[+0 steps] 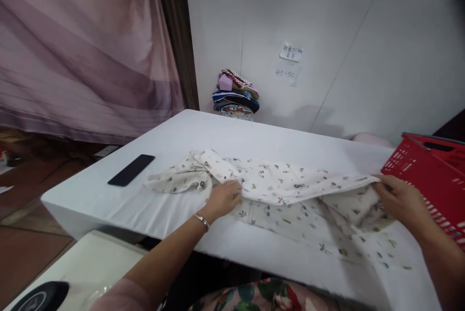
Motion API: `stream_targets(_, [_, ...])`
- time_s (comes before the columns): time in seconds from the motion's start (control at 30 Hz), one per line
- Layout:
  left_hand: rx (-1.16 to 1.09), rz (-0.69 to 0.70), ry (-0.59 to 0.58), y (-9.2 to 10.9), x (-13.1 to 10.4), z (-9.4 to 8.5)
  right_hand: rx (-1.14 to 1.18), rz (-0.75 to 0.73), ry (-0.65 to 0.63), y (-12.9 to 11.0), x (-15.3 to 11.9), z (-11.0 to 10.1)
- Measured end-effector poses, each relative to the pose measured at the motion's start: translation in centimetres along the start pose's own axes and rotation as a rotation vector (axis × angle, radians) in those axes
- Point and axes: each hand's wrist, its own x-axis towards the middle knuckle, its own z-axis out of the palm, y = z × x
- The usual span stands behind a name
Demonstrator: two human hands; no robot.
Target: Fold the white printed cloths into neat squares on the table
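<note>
A thin off-white garment with small dark and green prints (276, 180) lies stretched and partly folded across the white-covered table (163, 136). My right hand (403, 202) pinches its edge at the right end and lifts that part, so the cloth slopes and folds beneath it. My left hand (223, 199) is curled on the near edge of the garment, its fingertips partly hidden, and appears to grip the fabric. To the left of this hand the cloth is bunched. The garment's exact kind is unclear.
A black phone-like slab (131, 170) lies on the table's left. A red plastic basket (432, 180) stands at the right. Folded clothes (236, 95) are stacked against the wall behind the table. A pink curtain (83, 49) hangs at left, above a pale surface (94, 262) below.
</note>
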Motion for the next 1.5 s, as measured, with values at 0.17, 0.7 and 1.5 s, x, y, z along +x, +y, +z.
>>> stream_targets(0.17, [0.115, -0.042, 0.072, -0.2, 2.7, 1.4, 0.101, 0.092, 0.058, -1.3, -0.5, -2.0])
stream_targets(0.7, [0.103, -0.231, -0.406, -3.8, 10.9, -7.9, 0.246, 0.107, -0.188, 2.7, -2.7, 0.8])
stream_targets(1.5, [-0.053, 0.368, -0.197, 1.1, 4.7, -4.5, 0.231, 0.160, -0.224, 4.1, -4.3, 3.9])
